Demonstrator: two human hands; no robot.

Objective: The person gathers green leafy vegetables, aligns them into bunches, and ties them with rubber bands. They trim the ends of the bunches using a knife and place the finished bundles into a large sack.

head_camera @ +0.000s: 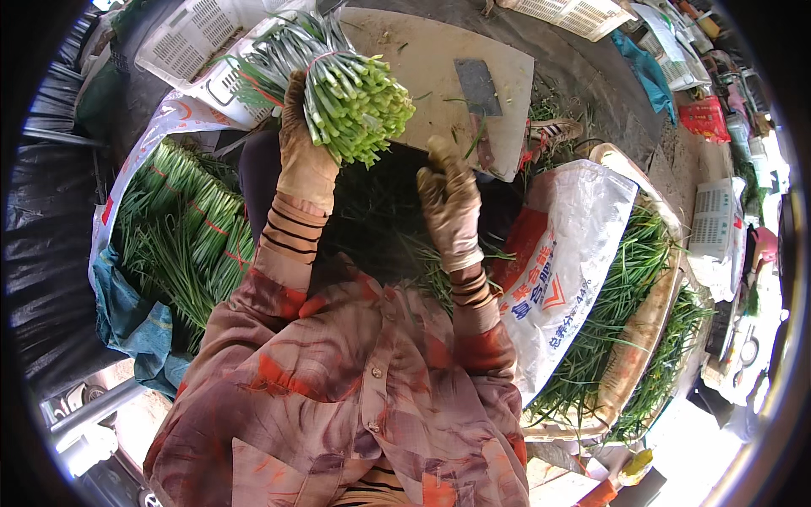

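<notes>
My left hand (305, 149), in a stained work glove, grips a thick bundle of garlic chives (362, 104) tied with a red band. Its pale green cut ends face right, and the leaves trail off to the upper left. My right hand (451, 203), gloved too, hovers below the board's lower edge with its fingers apart and half curled, holding nothing. Beyond both hands lies a pale cutting board (405, 47). A cleaver (478, 85) rests flat on its right part, the handle towards me. Small green scraps are scattered around the blade.
On the left, tied chive bundles (203, 203) lie in a sack-lined holder. A white woven sack (570, 234) partly covers loose chives in a wicker basket (640, 329) on the right. White plastic crates (190, 44) stand at the upper left. A shoe (556, 130) shows beside the board.
</notes>
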